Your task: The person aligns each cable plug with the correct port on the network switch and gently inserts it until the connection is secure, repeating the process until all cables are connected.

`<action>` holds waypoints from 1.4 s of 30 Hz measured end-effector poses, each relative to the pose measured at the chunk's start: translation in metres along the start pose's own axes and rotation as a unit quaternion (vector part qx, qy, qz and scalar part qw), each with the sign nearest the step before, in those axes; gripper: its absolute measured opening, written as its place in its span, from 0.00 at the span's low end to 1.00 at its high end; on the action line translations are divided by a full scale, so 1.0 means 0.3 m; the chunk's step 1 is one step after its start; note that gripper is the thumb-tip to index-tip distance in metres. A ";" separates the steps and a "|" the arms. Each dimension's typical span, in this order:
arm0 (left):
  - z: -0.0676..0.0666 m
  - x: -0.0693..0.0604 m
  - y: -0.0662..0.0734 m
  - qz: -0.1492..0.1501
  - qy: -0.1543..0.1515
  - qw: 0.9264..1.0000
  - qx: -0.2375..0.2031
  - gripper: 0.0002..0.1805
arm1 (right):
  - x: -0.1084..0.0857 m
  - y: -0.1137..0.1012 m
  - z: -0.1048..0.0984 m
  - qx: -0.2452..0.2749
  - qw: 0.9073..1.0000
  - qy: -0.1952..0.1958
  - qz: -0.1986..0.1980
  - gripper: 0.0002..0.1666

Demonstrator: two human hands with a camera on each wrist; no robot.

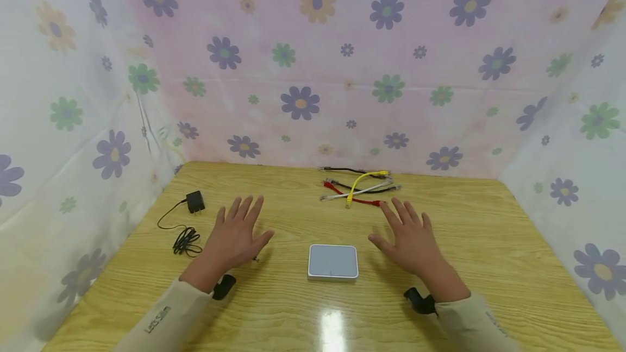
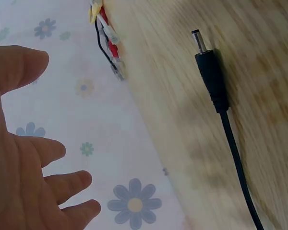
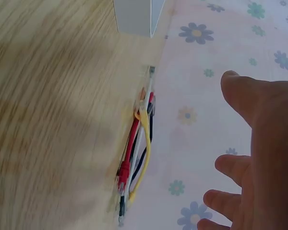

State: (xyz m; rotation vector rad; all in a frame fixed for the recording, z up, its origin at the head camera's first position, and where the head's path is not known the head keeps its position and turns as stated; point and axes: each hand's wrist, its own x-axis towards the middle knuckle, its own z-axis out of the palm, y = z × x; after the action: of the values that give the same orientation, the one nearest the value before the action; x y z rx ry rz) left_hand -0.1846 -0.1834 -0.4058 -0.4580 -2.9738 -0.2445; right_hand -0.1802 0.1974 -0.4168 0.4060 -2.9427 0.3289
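A white box with a grey top (image 1: 333, 261) lies on the table between the two hands. My left hand (image 1: 237, 235), fingers spread and holding nothing, hovers left of it; in the left wrist view the same hand (image 2: 33, 158) is beside a black barrel plug (image 2: 212, 81) on the wood. Over the table to the right of the box is my right hand (image 1: 411, 240), also spread and empty. The right wrist view shows that hand (image 3: 264, 143), part of the box (image 3: 134, 17) and the bundle of short cables (image 3: 139, 143).
Several short cables, among them a yellow one (image 1: 361, 182) and a red one (image 1: 362, 200), lie crossed near the back edge. A black power adapter (image 1: 195, 202) with a coiled cord (image 1: 186, 240) lies at the left. Flowered cloth (image 1: 342, 69) surrounds the table (image 1: 274, 308).
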 end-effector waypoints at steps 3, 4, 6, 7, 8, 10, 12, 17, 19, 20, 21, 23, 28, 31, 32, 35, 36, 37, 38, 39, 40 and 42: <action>0.002 -0.005 -0.001 0.005 0.002 1.000 -0.001 0.42 | 0.002 -0.014 0.008 0.001 1.000 0.004 -0.006 0.48; 0.003 -0.007 -0.001 0.006 0.002 1.000 -0.002 0.42 | 0.002 -0.018 0.012 0.001 1.000 0.005 -0.008 0.47; 0.005 -0.011 -0.001 0.009 0.004 1.000 -0.001 0.41 | 0.002 -0.027 0.019 0.001 1.000 0.006 -0.012 0.47; 0.006 -0.014 -0.002 0.011 0.003 1.000 0.000 0.41 | 0.002 -0.032 0.022 0.002 1.000 0.006 -0.014 0.47; 0.007 -0.016 -0.003 0.012 0.003 1.000 0.002 0.41 | 0.002 -0.036 0.026 0.004 1.000 0.007 -0.016 0.47; 0.009 -0.020 -0.005 0.014 0.001 1.000 0.004 0.40 | 0.002 -0.045 0.032 0.004 1.000 0.007 -0.021 0.47; 0.010 -0.024 -0.007 0.014 -0.001 1.000 0.004 0.40 | 0.004 -0.052 0.038 0.004 1.000 0.007 -0.026 0.46; 0.013 -0.033 -0.010 0.009 -0.014 1.000 -0.003 0.39 | 0.006 -0.066 0.058 0.014 0.999 0.007 -0.034 0.46; 0.015 -0.037 -0.011 0.008 -0.017 1.000 -0.005 0.39 | 0.005 -0.073 0.064 0.020 0.999 0.005 -0.036 0.46; 0.017 -0.038 -0.013 0.007 -0.018 1.000 -0.005 0.39 | 0.005 -0.077 0.067 0.022 0.999 0.003 -0.038 0.46; 0.019 -0.040 -0.014 0.006 -0.020 1.000 -0.004 0.39 | 0.004 -0.081 0.068 0.025 0.999 0.002 -0.040 0.45; 0.023 -0.043 -0.017 0.005 -0.021 1.000 -0.002 0.38 | 0.003 -0.090 0.070 0.027 0.999 -0.001 -0.045 0.45; 0.032 -0.050 -0.024 0.006 -0.021 1.000 0.007 0.38 | -0.001 -0.109 0.079 0.028 0.998 -0.016 -0.049 0.45; 0.036 -0.054 -0.030 0.007 -0.022 1.000 0.009 0.36 | -0.001 -0.119 0.087 0.029 0.998 -0.028 -0.051 0.45; 0.038 -0.055 -0.032 0.006 -0.023 1.000 0.010 0.36 | -0.002 -0.122 0.089 0.031 0.998 -0.032 -0.052 0.45; 0.042 -0.061 -0.037 0.005 -0.024 1.000 0.016 0.34 | -0.003 -0.135 0.094 0.037 0.997 -0.050 -0.051 0.45; 0.043 -0.063 -0.038 0.005 -0.025 1.000 0.017 0.34 | -0.003 -0.140 0.095 0.042 0.996 -0.056 -0.050 0.45; 0.044 -0.065 -0.039 0.005 -0.025 1.000 0.018 0.33 | -0.003 -0.143 0.097 0.048 0.996 -0.061 -0.050 0.45; 0.044 -0.067 -0.040 0.006 -0.024 1.000 0.018 0.32 | -0.004 -0.147 0.100 0.052 0.995 -0.066 -0.051 0.45; 0.045 -0.068 -0.040 0.006 -0.024 1.000 0.019 0.31 | -0.003 -0.150 0.103 0.057 0.994 -0.070 -0.053 0.45; 0.046 -0.069 -0.041 0.007 -0.024 1.000 0.018 0.30 | -0.003 -0.152 0.107 0.063 0.994 -0.074 -0.054 0.45; 0.047 -0.069 -0.043 0.009 -0.026 0.999 0.018 0.28 | -0.003 -0.156 0.115 0.077 0.992 -0.084 -0.058 0.46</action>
State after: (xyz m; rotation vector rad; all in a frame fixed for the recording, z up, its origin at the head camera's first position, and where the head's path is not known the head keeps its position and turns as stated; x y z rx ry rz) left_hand -0.1702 -0.1991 -0.4245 -0.4940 -3.0174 -0.1812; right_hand -0.1702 0.1454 -0.4411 0.6538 -3.0476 0.5343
